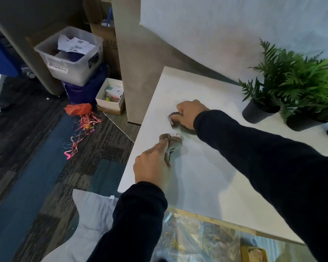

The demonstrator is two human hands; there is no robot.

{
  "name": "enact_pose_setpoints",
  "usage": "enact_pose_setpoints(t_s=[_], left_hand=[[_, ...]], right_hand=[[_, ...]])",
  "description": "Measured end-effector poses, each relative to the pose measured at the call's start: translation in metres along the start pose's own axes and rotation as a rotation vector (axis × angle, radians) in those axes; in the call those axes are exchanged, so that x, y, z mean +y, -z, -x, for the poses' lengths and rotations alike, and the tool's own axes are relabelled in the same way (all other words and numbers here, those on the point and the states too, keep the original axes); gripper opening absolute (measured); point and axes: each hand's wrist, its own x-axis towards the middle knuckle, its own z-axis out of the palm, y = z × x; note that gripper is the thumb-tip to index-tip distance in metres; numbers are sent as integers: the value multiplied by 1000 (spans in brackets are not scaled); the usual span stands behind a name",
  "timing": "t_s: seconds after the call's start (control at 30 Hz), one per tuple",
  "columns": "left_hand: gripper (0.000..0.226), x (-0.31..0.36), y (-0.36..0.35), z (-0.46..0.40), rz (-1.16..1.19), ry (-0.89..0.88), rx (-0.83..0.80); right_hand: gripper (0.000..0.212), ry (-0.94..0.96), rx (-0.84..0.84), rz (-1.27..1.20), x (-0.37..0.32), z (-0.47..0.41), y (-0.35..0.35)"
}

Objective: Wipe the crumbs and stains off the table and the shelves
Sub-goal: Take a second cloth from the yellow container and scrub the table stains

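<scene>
A: status on the table (206, 186)?

B: both hands on the white top, near its left edge; left hand (152, 165) has fingers curled round a bunched brown cloth (171, 143), cloth end touching the surface; right hand (189, 113) just beyond it, farther in, knuckles up, fingers curled over a second dark wad (175, 120) and pressing it down.

A: why two cloths?

B: guessing; one scrubs, one gathers; could be two ends of one rag, blur hides any link between them.

A: crumbs, stains visible?

B: can't tell on the top; surface reads plain white with shadow only; too soft to resolve specks. Yellowish bits do show on the clear plastic sheet (197, 237) below the near edge; likely laid there to catch what gets swept off.

A: obstacles?

B: potted plants (261, 110) at the far right of the top, apart from the hands; they'll need shifting to wipe under them.

A: shelves?

B: none clearly in view; I'd judge that part not started.

A: floor?

B: storage bin (72, 59), small open box (110, 97), orange bag (78, 109) with ribbon scraps; all left of the table, not touching it.
</scene>
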Motion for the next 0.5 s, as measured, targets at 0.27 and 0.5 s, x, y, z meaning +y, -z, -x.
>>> enact_pose_setpoints(t_s=[0.27, 0.5], left_hand=[[28, -5, 0, 2, 34, -33, 52], [26, -4, -3, 2, 36, -30, 88]], right_hand=[[35, -22, -1, -41, 0, 20, -10], [30, -36, 27, -13, 10, 12, -10]])
